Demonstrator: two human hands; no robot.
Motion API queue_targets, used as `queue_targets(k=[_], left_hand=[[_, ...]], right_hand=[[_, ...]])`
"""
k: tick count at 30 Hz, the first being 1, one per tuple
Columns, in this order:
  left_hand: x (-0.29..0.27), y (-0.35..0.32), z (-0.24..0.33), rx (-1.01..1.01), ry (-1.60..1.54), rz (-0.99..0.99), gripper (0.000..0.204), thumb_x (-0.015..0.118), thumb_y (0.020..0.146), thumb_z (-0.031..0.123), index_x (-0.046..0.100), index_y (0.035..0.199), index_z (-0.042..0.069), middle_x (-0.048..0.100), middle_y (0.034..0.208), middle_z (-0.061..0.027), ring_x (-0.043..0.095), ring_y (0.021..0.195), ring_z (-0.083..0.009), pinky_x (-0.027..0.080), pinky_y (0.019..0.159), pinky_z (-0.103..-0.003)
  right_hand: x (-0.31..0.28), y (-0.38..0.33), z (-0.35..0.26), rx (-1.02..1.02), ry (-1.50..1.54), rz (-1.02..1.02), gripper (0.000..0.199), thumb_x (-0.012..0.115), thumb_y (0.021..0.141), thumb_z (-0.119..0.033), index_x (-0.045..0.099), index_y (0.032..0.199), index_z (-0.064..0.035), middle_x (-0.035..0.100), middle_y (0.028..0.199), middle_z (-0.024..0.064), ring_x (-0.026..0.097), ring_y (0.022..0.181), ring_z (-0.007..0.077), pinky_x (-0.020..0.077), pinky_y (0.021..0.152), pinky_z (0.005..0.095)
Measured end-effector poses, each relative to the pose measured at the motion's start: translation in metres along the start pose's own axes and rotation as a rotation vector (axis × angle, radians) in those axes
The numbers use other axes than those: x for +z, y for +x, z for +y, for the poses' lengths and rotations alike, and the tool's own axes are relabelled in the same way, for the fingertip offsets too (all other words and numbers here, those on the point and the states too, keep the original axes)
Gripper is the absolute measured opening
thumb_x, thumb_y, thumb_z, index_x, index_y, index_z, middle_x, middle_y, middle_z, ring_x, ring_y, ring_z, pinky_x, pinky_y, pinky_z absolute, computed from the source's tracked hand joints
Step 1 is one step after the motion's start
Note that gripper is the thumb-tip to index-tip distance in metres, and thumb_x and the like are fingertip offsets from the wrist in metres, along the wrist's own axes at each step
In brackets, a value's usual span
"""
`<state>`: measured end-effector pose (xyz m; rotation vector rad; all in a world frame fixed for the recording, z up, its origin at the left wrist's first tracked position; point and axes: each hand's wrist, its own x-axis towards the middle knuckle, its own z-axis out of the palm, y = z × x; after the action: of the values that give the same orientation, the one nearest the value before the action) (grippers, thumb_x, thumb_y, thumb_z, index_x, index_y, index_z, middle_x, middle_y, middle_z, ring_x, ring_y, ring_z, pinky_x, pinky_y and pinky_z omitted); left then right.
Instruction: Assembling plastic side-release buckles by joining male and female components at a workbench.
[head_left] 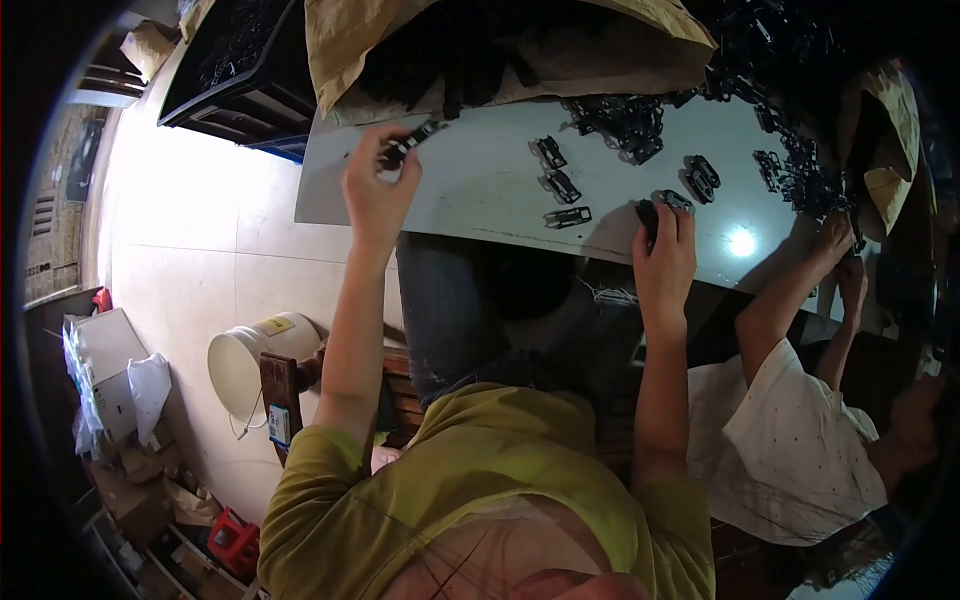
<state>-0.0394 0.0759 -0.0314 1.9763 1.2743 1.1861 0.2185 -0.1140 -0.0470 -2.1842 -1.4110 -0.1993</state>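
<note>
My left hand (378,180) pinches a black metal clip (412,140) at its fingertips, raised off the table (480,190) for inspection. My right hand (665,245) closes around another black piece (672,202); finished clips (560,185) lie between.

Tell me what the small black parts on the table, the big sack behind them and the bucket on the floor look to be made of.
Small black parts: probably metal with a dark matte coating, judging by thin stamped, bracket-like shapes; plastic cannot be ruled out.
Sack: brown paper or woven fibre, creased and folded open.
Bucket: white plastic, smooth, with a thin wire handle.
Left hand holds one part.
</note>
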Motion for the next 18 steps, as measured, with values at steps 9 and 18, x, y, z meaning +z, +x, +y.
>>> queue_targets(k=[9,18], left_hand=[[0.013,-0.056,0.061,-0.225,-0.626,-0.672,0.026,0.065,0.080,-0.006,0.061,0.106,-0.002,0.060,0.102,-0.0062,0.059,0.092,-0.0115,0.049,0.081,-0.024],[0.012,-0.058,0.072,-0.283,-0.635,-0.700,0.032,0.067,0.081,-0.002,0.062,0.113,-0.003,0.067,0.097,-0.0084,0.063,0.084,-0.0105,0.052,0.076,-0.023]], right_hand=[[-0.034,0.007,-0.060,-0.023,0.572,-0.199,0.032,0.065,0.067,0.002,0.058,0.098,0.0006,0.057,0.095,0.0131,0.059,0.082,0.0295,0.0501,0.070,0.0351],[-0.042,0.004,-0.078,-0.184,0.559,-0.229,0.034,0.065,0.066,0.004,0.061,0.100,-0.0015,0.056,0.099,0.0118,0.060,0.084,0.0272,0.0509,0.070,0.0323]])
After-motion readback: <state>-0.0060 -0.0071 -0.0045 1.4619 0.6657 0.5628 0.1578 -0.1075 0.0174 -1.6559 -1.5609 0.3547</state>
